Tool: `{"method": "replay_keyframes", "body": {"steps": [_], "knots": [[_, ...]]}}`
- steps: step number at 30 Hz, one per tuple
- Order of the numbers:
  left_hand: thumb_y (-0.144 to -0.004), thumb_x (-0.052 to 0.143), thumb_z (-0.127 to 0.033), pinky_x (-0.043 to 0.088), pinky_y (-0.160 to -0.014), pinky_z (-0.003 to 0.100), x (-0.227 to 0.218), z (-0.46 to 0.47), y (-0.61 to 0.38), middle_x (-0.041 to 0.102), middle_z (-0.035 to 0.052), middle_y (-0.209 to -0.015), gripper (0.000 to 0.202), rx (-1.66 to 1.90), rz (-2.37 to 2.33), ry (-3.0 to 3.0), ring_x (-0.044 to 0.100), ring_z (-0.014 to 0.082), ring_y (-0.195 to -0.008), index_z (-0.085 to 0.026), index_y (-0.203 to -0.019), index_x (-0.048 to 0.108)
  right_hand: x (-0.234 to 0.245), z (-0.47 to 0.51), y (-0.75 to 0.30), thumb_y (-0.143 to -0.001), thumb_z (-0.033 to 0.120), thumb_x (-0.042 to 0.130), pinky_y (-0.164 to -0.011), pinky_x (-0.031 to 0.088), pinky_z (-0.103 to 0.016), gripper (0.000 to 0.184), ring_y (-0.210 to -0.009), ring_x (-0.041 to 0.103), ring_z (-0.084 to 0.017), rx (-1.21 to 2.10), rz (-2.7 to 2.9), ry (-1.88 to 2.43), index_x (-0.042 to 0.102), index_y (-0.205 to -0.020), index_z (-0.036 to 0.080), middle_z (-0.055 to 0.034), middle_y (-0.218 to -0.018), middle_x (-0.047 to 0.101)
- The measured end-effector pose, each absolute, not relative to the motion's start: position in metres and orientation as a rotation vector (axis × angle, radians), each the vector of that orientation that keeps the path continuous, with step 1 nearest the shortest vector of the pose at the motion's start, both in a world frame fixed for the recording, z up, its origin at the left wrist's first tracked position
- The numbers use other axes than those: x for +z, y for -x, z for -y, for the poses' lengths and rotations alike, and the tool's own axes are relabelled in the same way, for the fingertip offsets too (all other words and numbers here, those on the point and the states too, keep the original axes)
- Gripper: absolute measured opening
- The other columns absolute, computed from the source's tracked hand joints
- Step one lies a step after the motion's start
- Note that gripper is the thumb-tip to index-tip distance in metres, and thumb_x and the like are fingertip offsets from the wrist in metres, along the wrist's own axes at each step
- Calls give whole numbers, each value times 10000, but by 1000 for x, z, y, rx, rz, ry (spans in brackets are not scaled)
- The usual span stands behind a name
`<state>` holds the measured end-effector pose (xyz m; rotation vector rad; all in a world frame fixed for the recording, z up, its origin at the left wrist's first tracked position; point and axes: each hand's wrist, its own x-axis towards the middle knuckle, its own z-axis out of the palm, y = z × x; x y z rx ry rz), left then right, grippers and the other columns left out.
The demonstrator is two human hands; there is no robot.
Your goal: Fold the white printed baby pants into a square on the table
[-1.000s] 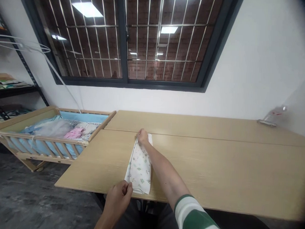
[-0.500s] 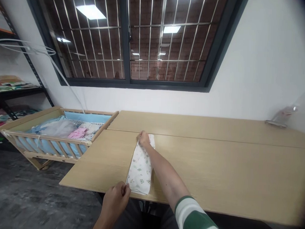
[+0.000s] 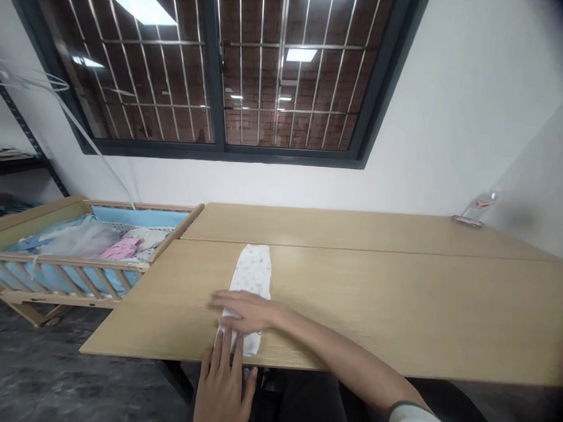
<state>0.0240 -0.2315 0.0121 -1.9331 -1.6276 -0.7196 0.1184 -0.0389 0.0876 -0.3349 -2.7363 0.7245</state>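
A white patterned cloth, folded into a long narrow strip, lies flat on the wooden table and runs away from the front edge. Across its lower half stretches my right hand, flat with the fingers pointing left and slightly blurred. My left hand is at the table's front edge, its fingers straight and resting on the near end of the cloth. The two hands are close together, and they cover part of the cloth's lower portion.
A wooden crib with blue lining and bedding, including a pink cloth, adjoins the table's left end. At the back right stands a small clear object. A barred window is in the wall behind.
My right hand has let go of the cloth's far end and moved toward me, now flat across it. My left hand has opened from a pinch. The view has shifted right.
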Motion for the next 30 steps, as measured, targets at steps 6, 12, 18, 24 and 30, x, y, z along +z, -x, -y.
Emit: {"method": "replay_keyframes", "body": {"steps": [6, 12, 18, 24, 30], "knots": [[-866, 636, -333, 432, -1009, 510, -11, 238, -28, 691, 159, -1242, 348, -576, 1619, 1938, 576, 381, -1232, -220, -1187, 706, 68, 79, -139, -1070, 450, 393, -1266, 141, -402, 569, -1561, 186, -205, 811, 2976, 183, 332, -1595, 238, -90, -1669, 266], [-896, 617, -323, 425, -1034, 487, -13, 239, -23, 516, 156, -1510, 675, -480, 1643, 1933, 497, 365, -1353, -295, -1540, 420, 58, 20, -140, -1058, 557, 333, -1273, 32, -453, 641, -1579, 70, -216, 692, 3034, 485, 228, -1622, 271, -53, -1698, 120], [-902, 611, -340, 456, -1007, 486, -16, 239, -21, 497, 163, -1527, 744, -457, 1640, 1950, 510, 373, -1345, -300, -1587, 322, 46, -49, -133, -1043, 564, 374, -1276, 62, -456, 621, -1574, 116, -227, 634, 2929, 681, 315, -1598, 292, -41, -1687, 194], [-884, 638, -366, 485, -961, 498, -18, 239, -17, 528, 166, -1501, 700, -489, 1615, 1978, 518, 399, -1333, -290, -1544, 419, 34, -99, -127, -1037, 504, 426, -1274, 90, -464, 569, -1563, 174, -235, 542, 2823, 817, 398, -1565, 294, -47, -1667, 256], [-883, 639, -354, 462, -975, 496, -20, 237, -16, 536, 155, -1498, 695, -520, 1615, 1998, 537, 397, -1313, -304, -1542, 423, 35, -128, -126, -1045, 458, 379, -1274, 103, -413, 599, -1565, 165, -226, 502, 2799, 929, 367, -1580, 187, -78, -1670, 243]]}}
